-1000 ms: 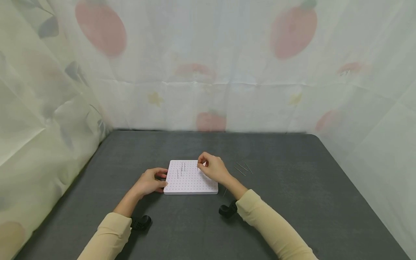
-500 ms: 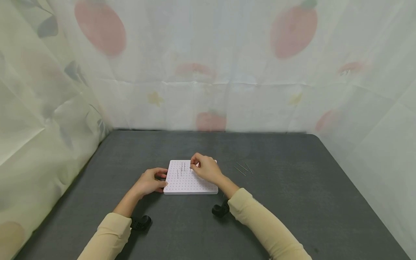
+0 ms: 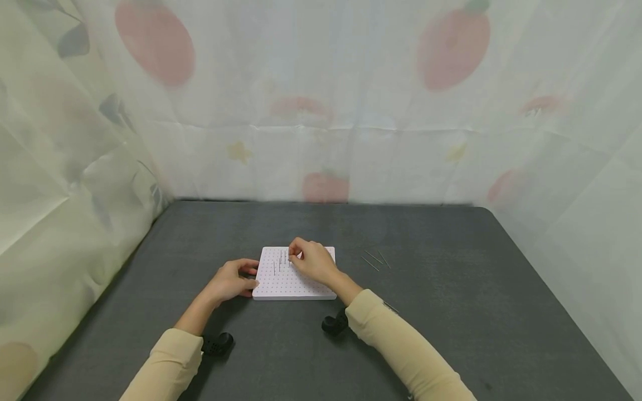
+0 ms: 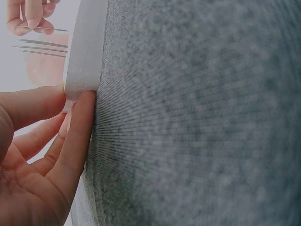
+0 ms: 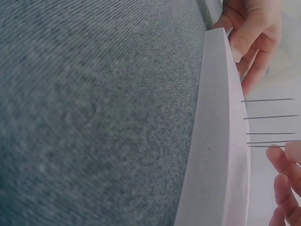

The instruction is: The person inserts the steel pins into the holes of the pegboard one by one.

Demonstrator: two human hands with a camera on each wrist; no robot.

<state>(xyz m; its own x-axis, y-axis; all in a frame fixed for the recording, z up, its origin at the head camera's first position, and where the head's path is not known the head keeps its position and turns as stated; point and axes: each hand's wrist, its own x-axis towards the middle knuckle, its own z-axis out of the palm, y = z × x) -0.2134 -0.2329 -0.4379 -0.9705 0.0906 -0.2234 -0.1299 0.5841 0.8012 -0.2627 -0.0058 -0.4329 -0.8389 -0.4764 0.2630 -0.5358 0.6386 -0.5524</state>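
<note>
A white pegboard (image 3: pixel 296 289) with rows of small holes lies flat on the dark table. My left hand (image 3: pixel 232 281) grips its left edge, thumb on the top face and a finger against the side. Several thin metal pins (image 3: pixel 274 268) stand upright in the board's left part, seen side-on in the right wrist view. Just right of them, my right hand (image 3: pixel 315 262) pinches another thin pin (image 4: pixel 60 30) between thumb and forefinger. That pin is upright, its lower end at the board's surface; whether it is inside a hole I cannot tell.
Several loose pins (image 3: pixel 373 257) lie on the dark table (image 3: pixel 451 312) to the board's right. Another thin pin (image 3: pixel 391 307) shows beside the right sleeve. Patterned curtains (image 3: pixel 391 167) hang behind the table and at its sides.
My right hand has moved left across the board with its pin, toward the standing pins. My left hand and the board have stayed in place.
</note>
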